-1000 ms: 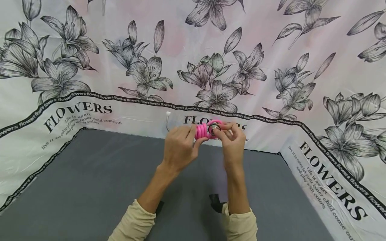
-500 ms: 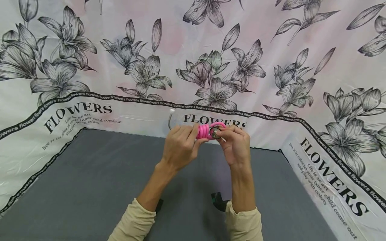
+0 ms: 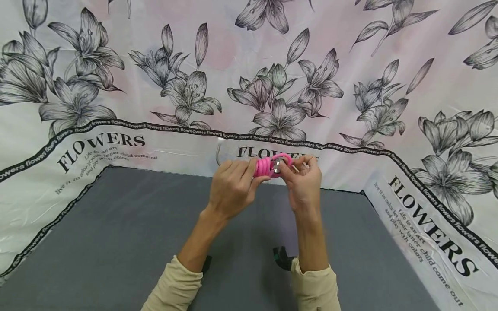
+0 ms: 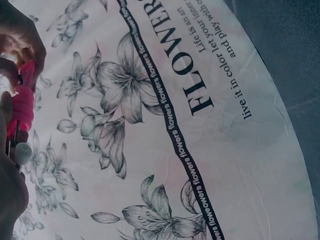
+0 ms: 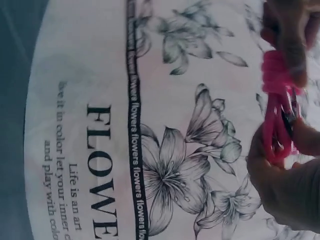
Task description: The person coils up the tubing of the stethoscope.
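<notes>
A pink cord, wound in tight coils with a loop at its right end, is held up between both hands above the far edge of the table. My left hand grips the coils, its fingers curled round them. From that fist a thin bent metal hook with a white tip sticks out. My right hand pinches a shiny metal piece at the loop between thumb and fingers. In the right wrist view, pink strands run from the coils into the right hand; what the fingers cover is hidden.
A dark grey table lies below the hands. White cloth printed with flowers and lettering stands behind it and along both sides. Black straps show at the wrists near the beige sleeves.
The right hand has shifted slightly right and turned, and the metal piece it pinches has turned with it. The left hand keeps its grip; the white-tipped hook has tilted a little.
</notes>
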{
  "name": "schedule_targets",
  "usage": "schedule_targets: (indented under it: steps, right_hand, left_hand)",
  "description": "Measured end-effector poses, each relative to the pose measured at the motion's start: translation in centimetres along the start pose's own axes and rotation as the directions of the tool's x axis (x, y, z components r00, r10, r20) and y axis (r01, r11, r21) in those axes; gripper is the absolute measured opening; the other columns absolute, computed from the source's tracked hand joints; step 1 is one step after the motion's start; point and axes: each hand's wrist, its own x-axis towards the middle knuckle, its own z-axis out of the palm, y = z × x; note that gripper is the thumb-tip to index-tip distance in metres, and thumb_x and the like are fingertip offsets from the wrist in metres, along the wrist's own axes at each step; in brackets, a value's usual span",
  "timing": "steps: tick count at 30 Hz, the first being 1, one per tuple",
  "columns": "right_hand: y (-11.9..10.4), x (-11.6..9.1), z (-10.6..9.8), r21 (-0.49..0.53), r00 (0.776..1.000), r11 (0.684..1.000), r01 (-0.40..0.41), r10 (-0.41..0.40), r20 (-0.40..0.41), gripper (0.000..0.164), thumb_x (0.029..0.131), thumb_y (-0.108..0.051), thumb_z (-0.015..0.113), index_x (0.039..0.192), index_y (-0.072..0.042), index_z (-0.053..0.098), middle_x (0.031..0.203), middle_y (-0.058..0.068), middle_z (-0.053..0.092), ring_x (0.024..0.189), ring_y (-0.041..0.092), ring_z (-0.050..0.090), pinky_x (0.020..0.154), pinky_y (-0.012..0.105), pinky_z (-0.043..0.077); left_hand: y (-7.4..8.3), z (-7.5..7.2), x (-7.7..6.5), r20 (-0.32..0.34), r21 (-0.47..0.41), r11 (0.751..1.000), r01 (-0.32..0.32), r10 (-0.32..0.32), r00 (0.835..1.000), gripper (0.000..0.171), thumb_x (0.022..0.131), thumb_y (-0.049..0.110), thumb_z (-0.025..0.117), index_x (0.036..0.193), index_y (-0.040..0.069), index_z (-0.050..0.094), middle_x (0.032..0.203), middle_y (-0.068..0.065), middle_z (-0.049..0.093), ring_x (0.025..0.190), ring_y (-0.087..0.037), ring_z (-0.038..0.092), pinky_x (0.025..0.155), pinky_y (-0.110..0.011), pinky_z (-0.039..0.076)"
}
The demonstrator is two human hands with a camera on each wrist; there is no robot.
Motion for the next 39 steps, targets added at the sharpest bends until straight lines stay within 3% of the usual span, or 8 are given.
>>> schedule_targets:
  steps: [3, 6, 9, 11, 15, 23, 32, 39]
  right_hand:
    - [1.0, -0.1, 0.8, -0.302, 0.967, 0.922, 0.240, -0.255, -0.010, 0.034, 0.089, 0.009, 0.075, 0.101, -0.005, 0.046, 0.089, 0.002, 0.059, 0.082, 0.010, 0.064, 0.070, 0.016, 0.056]
    - [1.8, -0.1, 1.2, -0.509, 0.873, 0.733, 0.452, -0.480, 0.086, 0.036, 0.090, -0.001, 0.079, 0.105, 0.004, 0.047, 0.083, 0.011, 0.058, 0.071, 0.013, 0.055, 0.062, 0.012, 0.049]
    - [2.2, 0.2, 1.0, -0.592, 0.769, 0.549, 0.590, -0.606, 0.203, 0.031, 0.090, -0.007, 0.080, 0.098, 0.007, 0.054, 0.079, 0.018, 0.057, 0.066, 0.014, 0.047, 0.059, 0.008, 0.041]
    - [2.2, 0.4, 0.8, -0.591, 0.722, 0.489, 0.641, -0.645, 0.250, 0.026, 0.089, -0.008, 0.081, 0.092, 0.006, 0.059, 0.079, 0.018, 0.057, 0.066, 0.012, 0.045, 0.059, 0.005, 0.039]
    - [1.7, 0.5, 0.4, -0.528, 0.699, 0.498, 0.688, -0.649, 0.299, 0.017, 0.086, -0.003, 0.082, 0.088, 0.007, 0.068, 0.083, 0.019, 0.060, 0.074, 0.009, 0.050, 0.066, 0.004, 0.050]
    - [0.3, -0.1, -0.1, -0.468, 0.736, 0.569, 0.676, -0.540, 0.407, 0.010, 0.091, 0.009, 0.073, 0.100, 0.010, 0.069, 0.101, 0.023, 0.068, 0.085, 0.010, 0.061, 0.078, 0.013, 0.059]
    - [0.0, -0.6, -0.1, -0.531, 0.806, 0.609, 0.589, -0.493, 0.328, 0.018, 0.088, 0.009, 0.073, 0.103, 0.007, 0.063, 0.106, 0.023, 0.054, 0.084, 0.023, 0.060, 0.069, 0.011, 0.057]
    - [0.2, -0.2, 0.0, -0.543, 0.801, 0.597, 0.591, -0.511, 0.311, 0.014, 0.091, 0.006, 0.070, 0.101, 0.008, 0.061, 0.103, 0.023, 0.056, 0.083, 0.016, 0.057, 0.068, 0.010, 0.057]
  left_hand:
    - [0.0, -0.2, 0.1, -0.003, -0.006, 1.000, 0.015, -0.015, 1.000, 0.043, 0.086, 0.035, 0.086, 0.107, -0.002, 0.077, 0.083, -0.008, 0.076, 0.073, -0.020, 0.071, 0.067, -0.029, 0.049]
    - [-0.2, -0.3, 0.2, 0.001, -0.030, 0.999, 0.035, -0.034, 0.999, 0.044, 0.086, 0.035, 0.086, 0.106, -0.003, 0.077, 0.083, -0.009, 0.077, 0.072, -0.021, 0.071, 0.067, -0.031, 0.051]
    - [-0.5, -0.5, 0.3, 0.010, -0.048, 0.998, 0.049, -0.048, 0.999, 0.045, 0.086, 0.035, 0.086, 0.107, -0.003, 0.077, 0.084, -0.010, 0.078, 0.070, -0.021, 0.070, 0.065, -0.031, 0.050]
    - [-0.7, -0.6, 0.3, 0.013, -0.058, 0.997, 0.052, -0.051, 0.999, 0.045, 0.086, 0.036, 0.086, 0.107, -0.002, 0.077, 0.085, -0.010, 0.078, 0.071, -0.021, 0.070, 0.066, -0.032, 0.049]
    - [-1.0, -0.9, 0.5, 0.019, -0.070, 0.996, 0.060, -0.059, 0.998, 0.046, 0.086, 0.037, 0.085, 0.108, -0.002, 0.076, 0.084, -0.009, 0.077, 0.070, -0.021, 0.069, 0.066, -0.032, 0.050]
    - [-1.2, -1.3, 0.8, 0.018, -0.074, 0.995, 0.072, -0.071, 0.997, 0.047, 0.085, 0.037, 0.086, 0.108, -0.003, 0.077, 0.081, -0.010, 0.075, 0.068, -0.021, 0.068, 0.063, -0.031, 0.047]
    - [-1.1, -1.0, 0.8, 0.007, -0.044, 0.999, 0.017, -0.016, 1.000, 0.049, 0.083, 0.040, 0.087, 0.107, -0.002, 0.076, 0.084, -0.009, 0.077, 0.068, -0.020, 0.067, 0.065, -0.030, 0.046]
    - [-0.9, -1.0, 0.7, -0.008, -0.018, 1.000, 0.013, -0.013, 1.000, 0.049, 0.084, 0.038, 0.087, 0.108, -0.003, 0.076, 0.084, -0.009, 0.076, 0.070, -0.020, 0.069, 0.064, -0.030, 0.046]
